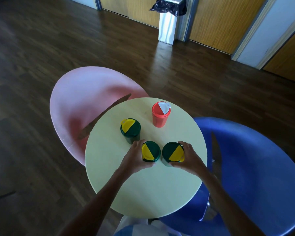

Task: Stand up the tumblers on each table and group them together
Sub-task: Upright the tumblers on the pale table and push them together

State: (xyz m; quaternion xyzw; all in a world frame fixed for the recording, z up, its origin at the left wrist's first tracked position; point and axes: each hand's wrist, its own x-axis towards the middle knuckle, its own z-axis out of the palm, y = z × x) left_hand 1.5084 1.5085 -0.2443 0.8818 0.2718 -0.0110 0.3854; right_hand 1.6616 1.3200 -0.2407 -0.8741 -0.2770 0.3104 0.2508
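Observation:
On the round pale-yellow table (143,189) stand several upright tumblers. My left hand (134,157) grips a green tumbler with a green-and-yellow lid (152,151) near the middle. My right hand (189,159) grips a second green tumbler (171,152) just to its right; the two stand side by side, almost touching. A third green tumbler (130,130) stands free a little further back on the left. A red tumbler with a red-and-white lid (160,114) stands apart at the far side of the table.
A pink chair (85,99) sits at the table's far left and a blue chair (255,159) at its right. A metal waste bin (169,21) with a black bag stands by the wooden doors at the back. Dark wood floor surrounds the table.

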